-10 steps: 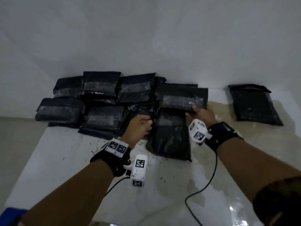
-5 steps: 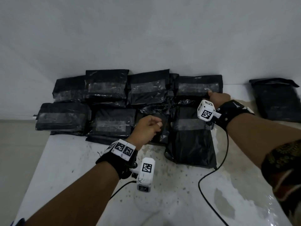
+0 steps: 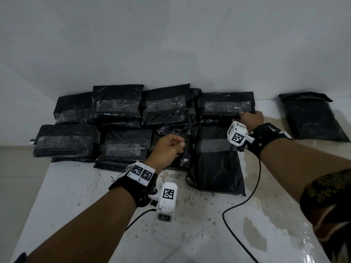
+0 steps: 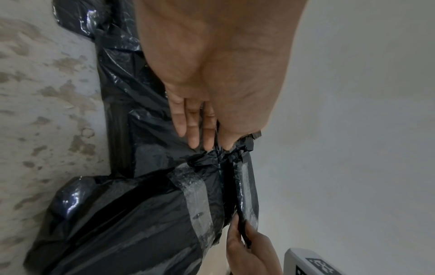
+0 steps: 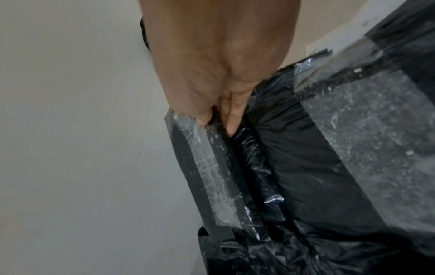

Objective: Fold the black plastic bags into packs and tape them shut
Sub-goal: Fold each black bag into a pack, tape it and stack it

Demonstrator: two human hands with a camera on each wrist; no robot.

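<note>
Several black taped packs lie in two rows against the wall. My right hand [image 3: 250, 118] [image 5: 216, 125] pinches the near right corner of the back-right taped pack [image 3: 226, 105] [image 5: 212, 176], thumb on top and fingers beneath; the pack rests in the back row. My left hand [image 3: 170, 149] [image 4: 212, 147] hangs over a loose crumpled black bag [image 3: 176, 128] [image 4: 146, 130] in the middle, fingertips and thumb meeting on its gathered plastic. A larger taped pack [image 3: 214, 164] lies in front, between both hands.
An unsealed black bag [image 3: 313, 118] lies apart at the far right. The stained white table [image 3: 190, 234] has its left edge near my left forearm. A black cable [image 3: 237, 205] trails from my right wrist across the table. The wall [image 3: 171, 44] stands right behind the packs.
My right hand has carried the taped pack back and to the right and set it in the back row by the wall. The left hand has stayed on the crumpled bag.
</note>
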